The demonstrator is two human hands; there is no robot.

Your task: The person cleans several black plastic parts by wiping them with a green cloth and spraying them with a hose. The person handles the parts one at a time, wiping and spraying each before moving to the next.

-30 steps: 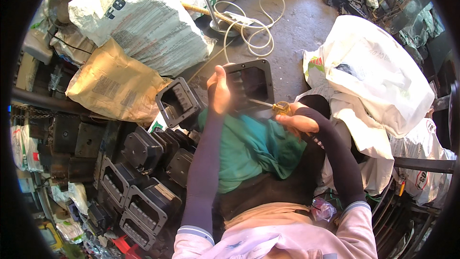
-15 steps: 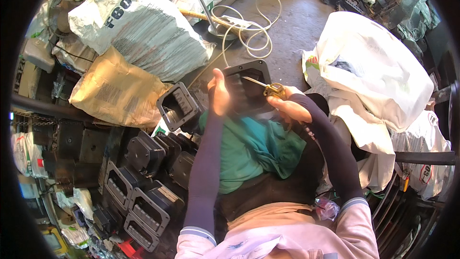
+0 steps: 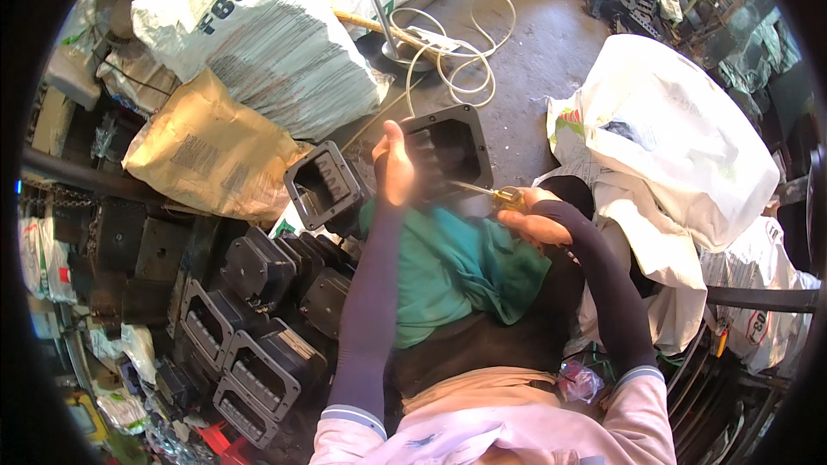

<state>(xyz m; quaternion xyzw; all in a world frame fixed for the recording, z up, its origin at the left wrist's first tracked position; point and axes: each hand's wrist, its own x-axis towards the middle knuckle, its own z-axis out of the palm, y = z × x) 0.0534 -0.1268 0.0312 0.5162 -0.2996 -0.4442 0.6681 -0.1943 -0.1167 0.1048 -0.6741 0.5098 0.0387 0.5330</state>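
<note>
Of the hands, the left hand [image 3: 396, 170] grips the left side of a black rectangular housing [image 3: 479, 151] above green cloth [image 3: 452, 263], while the right hand [image 3: 543, 222] clasps a yellow-handled screwdriver [image 3: 511, 198], its tip now drawn back toward the housing's lower rim, apparently clearing the cavity's middle.

Arms [image 3: 369, 319] fwd, R fingers [image 3: 515, 220] curled.

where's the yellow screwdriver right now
In the head view, the yellow screwdriver is just right of centre, in the right hand, its shaft pointing left toward the open black housing held in the left hand.
</note>
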